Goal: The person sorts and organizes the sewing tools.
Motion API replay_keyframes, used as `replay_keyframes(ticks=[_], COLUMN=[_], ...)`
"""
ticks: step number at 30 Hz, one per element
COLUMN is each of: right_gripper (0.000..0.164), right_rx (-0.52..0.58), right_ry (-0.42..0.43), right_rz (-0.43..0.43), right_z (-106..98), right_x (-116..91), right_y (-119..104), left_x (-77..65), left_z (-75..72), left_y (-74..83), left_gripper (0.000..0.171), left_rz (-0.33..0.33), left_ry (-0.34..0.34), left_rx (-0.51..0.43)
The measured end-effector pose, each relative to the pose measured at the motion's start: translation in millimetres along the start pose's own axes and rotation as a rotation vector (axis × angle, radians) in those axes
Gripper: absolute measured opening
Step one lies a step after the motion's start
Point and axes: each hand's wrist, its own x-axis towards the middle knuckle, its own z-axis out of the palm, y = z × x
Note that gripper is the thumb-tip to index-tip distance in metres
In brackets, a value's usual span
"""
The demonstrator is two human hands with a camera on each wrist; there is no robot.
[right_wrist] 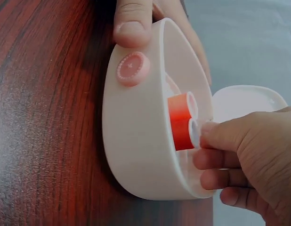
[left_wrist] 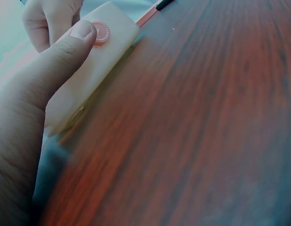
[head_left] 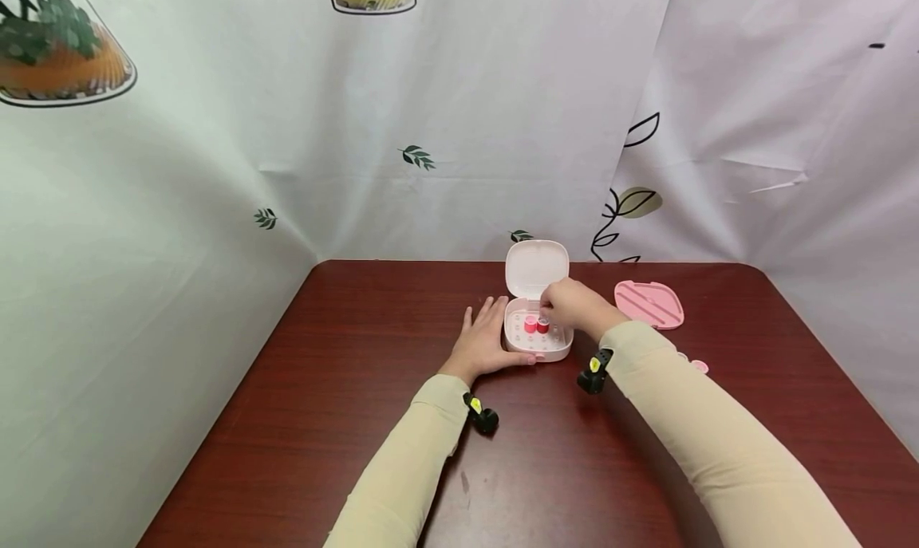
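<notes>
A pale pink sewing box (head_left: 558, 355) stands with its white lid (head_left: 537, 269) raised and a round pink button (right_wrist: 133, 68) on its front wall. Inside, a bright red-pink thread spool (head_left: 530, 325) stands beside a dark red thread spool (right_wrist: 181, 134). My right hand (head_left: 574, 305) reaches in over the right side and pinches the dark red spool at its pale top end. With straight, spread fingers, my left hand (head_left: 484, 344) rests against the left side of the box, its thumb (left_wrist: 65, 61) pressed to the front wall near the button.
On the brown table (head_left: 345, 333), a pink slotted tray (head_left: 649, 305) lies to the right of the box. Small pink round pieces (head_left: 699, 366) lie nearer, partly hidden by my right sleeve. A patterned white cloth (head_left: 459, 93) hangs behind the table.
</notes>
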Motion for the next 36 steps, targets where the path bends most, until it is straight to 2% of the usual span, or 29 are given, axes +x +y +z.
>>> replay_keyframes(ticks=[6, 11, 15, 20, 26, 36], right_gripper=[0.014, 0.014, 0.016, 0.013, 0.008, 0.01], right_rx=[-0.039, -0.013, -0.01, -0.029, -0.07, -0.041], right_ry=[0.126, 0.166, 0.154, 0.146, 0.151, 0.077], right_rz=[-0.063, -0.069, -0.045, -0.046, -0.063, -0.001], right_z=[-17.6, -39.2, -52.0, -58.3, -56.1, -47.5], right_x=[-9.7, -24.8, -41.1, -63.9, -92.8, -139.7], right_y=[9.0, 23.8, 38.5, 58.8, 80.9, 118.3], left_x=[0.5, 0.5, 0.9, 1.4, 2.5, 2.0], left_z=[0.6, -1.4, -3.0, -2.9, -1.4, 0.6], left_y=[0.0, -0.1, 0.0, -0.1, -0.2, 0.6], left_gripper=[0.132, 0.131, 0.131, 0.131, 0.13, 0.13], left_rz=[0.001, -0.005, -0.002, 0.006, 0.0, -0.005], left_ry=[0.005, 0.006, 0.004, 0.004, 0.005, 0.011], left_rx=[0.001, -0.003, 0.001, -0.001, -0.005, -0.022])
